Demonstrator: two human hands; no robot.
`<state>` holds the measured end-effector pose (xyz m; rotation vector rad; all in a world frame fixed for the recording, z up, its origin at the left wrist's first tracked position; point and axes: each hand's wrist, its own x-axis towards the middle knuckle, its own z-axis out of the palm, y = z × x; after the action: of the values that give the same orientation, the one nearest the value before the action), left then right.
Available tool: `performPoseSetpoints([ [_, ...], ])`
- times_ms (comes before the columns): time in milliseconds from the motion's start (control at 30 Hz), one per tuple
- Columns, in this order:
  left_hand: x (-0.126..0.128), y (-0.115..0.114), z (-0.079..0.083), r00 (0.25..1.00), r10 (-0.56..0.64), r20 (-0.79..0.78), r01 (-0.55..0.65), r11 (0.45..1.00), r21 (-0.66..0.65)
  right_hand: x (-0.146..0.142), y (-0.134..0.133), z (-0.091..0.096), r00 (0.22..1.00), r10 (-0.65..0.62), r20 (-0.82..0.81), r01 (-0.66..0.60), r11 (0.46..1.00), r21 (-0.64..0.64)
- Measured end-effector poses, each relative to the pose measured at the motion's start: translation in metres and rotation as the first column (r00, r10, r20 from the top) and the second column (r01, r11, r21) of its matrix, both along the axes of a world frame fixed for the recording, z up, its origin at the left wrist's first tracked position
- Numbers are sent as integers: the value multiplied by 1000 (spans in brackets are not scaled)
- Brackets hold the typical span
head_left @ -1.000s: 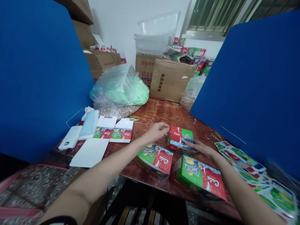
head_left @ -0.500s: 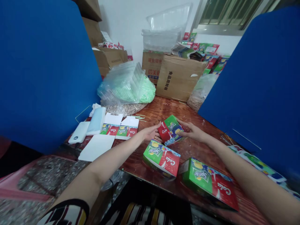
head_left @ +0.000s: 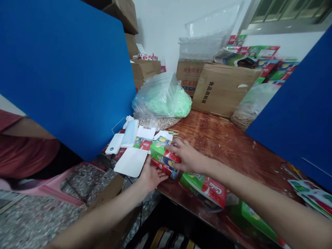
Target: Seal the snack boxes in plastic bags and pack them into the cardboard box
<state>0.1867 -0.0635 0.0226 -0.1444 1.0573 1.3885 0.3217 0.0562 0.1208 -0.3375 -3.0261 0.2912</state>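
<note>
The glossy green-and-red box, held in the right hand, left hand spread beside it, has shifted left.

At left, a pink seat near a blue partition; behind, a brown cardboard box near a bag of green shreds; upper right, a barred window.

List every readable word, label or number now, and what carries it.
"Sprite", slightly blurred: held drink carton.
"Cola": neighbouring drink carton.
"Cola": flat carton blank.
"Cola": back stacked carton.
"食品周转箱": front cardboard box.
Too blurred or hidden: other lettering, including red print on rear cardboard box.
</note>
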Motion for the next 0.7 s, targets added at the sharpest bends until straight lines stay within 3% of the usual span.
performPoseSetpoints([
  [100,3,-20,-10,999,-38,12,39,996,-79,2,-21,0,987,-19,161,23,999,-25],
  [167,1,-26,-13,996,-90,-16,89,995,-34,8,-24,-1,980,-31,195,44,997,-59],
  [233,-7,-30,-12,975,-214,-61,215,976,21,17,-21,-4,985,-39,171,56,994,-91],
  [267,-12,-31,-10,946,-311,-90,314,949,16,22,-19,-6,988,-41,149,56,993,-101],
  [333,-25,-33,-5,828,-534,-171,528,845,-80,31,-16,-11,994,-41,104,51,995,-87],
  [400,-41,-34,-2,657,-676,-333,642,734,-222,38,-16,-19,998,-27,63,30,999,-37],
  [433,-50,-33,0,558,-690,-461,630,714,-306,41,-16,-24,999,-16,44,17,1000,-10],
  [467,-60,-32,1,432,-663,-612,569,726,-385,43,-18,-28,1000,-9,23,8,1000,16],
  [533,-81,-24,2,72,-507,-859,302,832,-465,45,-20,-34,1000,-5,-13,5,999,53],
  [600,-106,-9,1,-310,-405,-860,-10,906,-423,44,-21,-36,1000,-18,-22,19,998,66],
  [633,-119,0,0,-428,-416,-802,-136,907,-398,44,-22,-36,1000,-27,-15,28,998,60],
  [667,-131,10,-3,-479,-469,-742,-239,883,-405,43,-23,-34,999,-33,-6,33,998,47],
  [700,-142,21,-6,-481,-538,-692,-317,843,-436,42,-24,-32,999,-36,0,36,999,30],
])
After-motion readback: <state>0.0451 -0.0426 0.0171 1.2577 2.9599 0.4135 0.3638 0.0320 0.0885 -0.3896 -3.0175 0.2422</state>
